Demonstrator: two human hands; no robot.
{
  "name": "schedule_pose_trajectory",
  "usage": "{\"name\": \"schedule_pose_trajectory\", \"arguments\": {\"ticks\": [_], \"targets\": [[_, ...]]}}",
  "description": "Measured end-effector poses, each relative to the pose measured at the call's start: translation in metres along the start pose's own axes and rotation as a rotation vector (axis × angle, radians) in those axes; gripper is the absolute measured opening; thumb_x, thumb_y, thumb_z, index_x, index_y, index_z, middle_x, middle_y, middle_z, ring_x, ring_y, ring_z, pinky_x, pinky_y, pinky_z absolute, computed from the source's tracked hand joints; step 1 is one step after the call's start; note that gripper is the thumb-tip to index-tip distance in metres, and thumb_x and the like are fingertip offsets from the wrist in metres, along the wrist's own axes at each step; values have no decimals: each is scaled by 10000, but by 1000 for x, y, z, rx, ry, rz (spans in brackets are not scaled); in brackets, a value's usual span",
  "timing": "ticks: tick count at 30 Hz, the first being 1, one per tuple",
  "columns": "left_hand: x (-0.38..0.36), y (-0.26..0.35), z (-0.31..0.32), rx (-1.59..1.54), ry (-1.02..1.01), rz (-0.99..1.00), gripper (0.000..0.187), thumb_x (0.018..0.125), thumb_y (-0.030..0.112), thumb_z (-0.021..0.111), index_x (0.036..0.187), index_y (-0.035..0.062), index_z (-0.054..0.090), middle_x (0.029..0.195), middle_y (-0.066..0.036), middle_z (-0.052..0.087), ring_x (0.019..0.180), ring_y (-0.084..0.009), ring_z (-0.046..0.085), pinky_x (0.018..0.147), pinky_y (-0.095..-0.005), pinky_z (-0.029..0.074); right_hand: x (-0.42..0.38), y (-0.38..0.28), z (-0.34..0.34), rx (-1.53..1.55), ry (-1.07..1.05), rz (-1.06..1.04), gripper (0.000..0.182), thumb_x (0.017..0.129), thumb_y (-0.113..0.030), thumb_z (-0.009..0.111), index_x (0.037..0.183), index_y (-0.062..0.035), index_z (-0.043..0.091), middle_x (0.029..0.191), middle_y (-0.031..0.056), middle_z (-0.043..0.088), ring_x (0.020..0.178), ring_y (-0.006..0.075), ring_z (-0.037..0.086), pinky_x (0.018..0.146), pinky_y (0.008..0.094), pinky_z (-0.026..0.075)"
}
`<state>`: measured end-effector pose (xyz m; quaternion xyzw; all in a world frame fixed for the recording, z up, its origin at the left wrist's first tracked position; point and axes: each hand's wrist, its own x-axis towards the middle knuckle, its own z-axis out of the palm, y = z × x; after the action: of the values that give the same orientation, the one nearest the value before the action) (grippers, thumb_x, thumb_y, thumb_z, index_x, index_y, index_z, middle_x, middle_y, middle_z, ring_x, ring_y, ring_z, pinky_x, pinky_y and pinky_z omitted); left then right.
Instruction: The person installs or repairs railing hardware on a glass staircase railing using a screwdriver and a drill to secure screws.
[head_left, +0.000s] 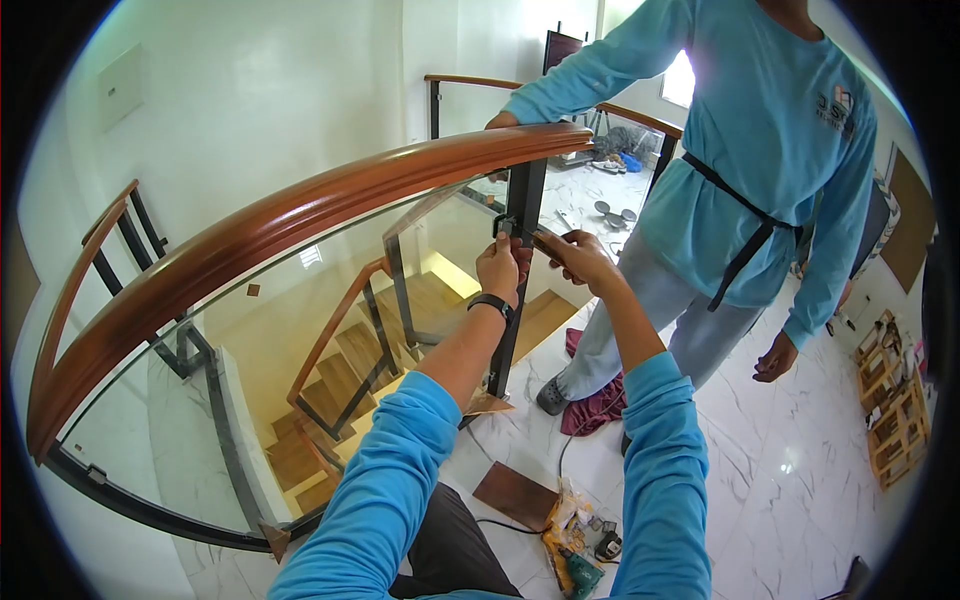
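My left hand (499,270), with a black band at the wrist, is closed with its thumb on a small dark glass clamp (503,227) at the black railing post (524,195). Just right of the post, my right hand (582,258) is closed round a slim dark tool (546,246) pointing towards the post. Its kind is hard to make out, and its tip is hidden. The curved glass panel (330,290) runs left from the post beneath the brown wooden handrail (330,200).
A co-worker in a blue shirt (750,190) stands right of the post, one hand (503,120) at the handrail. A green power drill (580,572), a brown board (514,495) and a maroon cloth (597,405) lie on the floor. Wooden stairs (370,350) descend behind the glass.
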<state>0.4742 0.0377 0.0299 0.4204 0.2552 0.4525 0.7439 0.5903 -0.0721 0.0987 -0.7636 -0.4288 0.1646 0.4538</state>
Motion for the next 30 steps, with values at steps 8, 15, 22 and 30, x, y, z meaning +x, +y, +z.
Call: {"name": "schedule_pose_trajectory", "arguments": {"ticks": [8, 15, 22, 30], "targets": [[-4, 3, 2, -8, 4, -7, 394, 1100, 419, 473, 1036, 94, 687, 799, -6, 718, 593, -84, 572, 526, -251, 449, 7, -3, -4, 73, -27, -17, 542, 839, -533, 798, 913, 0, 736, 712, 91, 689, 536, 139, 611, 533, 317, 486], [-7, 5, 6, 15, 19, -4, 394, 1098, 417, 483, 1030, 87, 689, 783, -9, 715, 586, -85, 574, 506, -247, 440, 12, 13, -7, -382, 151, -292, 552, 901, -520, 738, 941, 31, 731, 730, 107, 714, 556, 140, 634, 540, 300, 492], [-5, 5, 4, 17, 27, -6, 404, 1097, 427, 484, 1037, 87, 694, 796, -3, 716, 602, -81, 579, 527, -249, 450, 5, 0, -4, 97, 4, 21, 554, 886, -534, 743, 915, 19, 746, 709, 89, 722, 577, 155, 662, 549, 309, 515], [6, 7, -2, 22, 17, -7, 412, 1096, 439, 480, 1045, 89, 692, 805, 0, 713, 615, -82, 578, 539, -250, 450, 17, -2, 4, -286, -1, -130, 565, 866, -569, 756, 895, -5, 752, 743, 98, 731, 629, 160, 688, 555, 315, 530]]}}
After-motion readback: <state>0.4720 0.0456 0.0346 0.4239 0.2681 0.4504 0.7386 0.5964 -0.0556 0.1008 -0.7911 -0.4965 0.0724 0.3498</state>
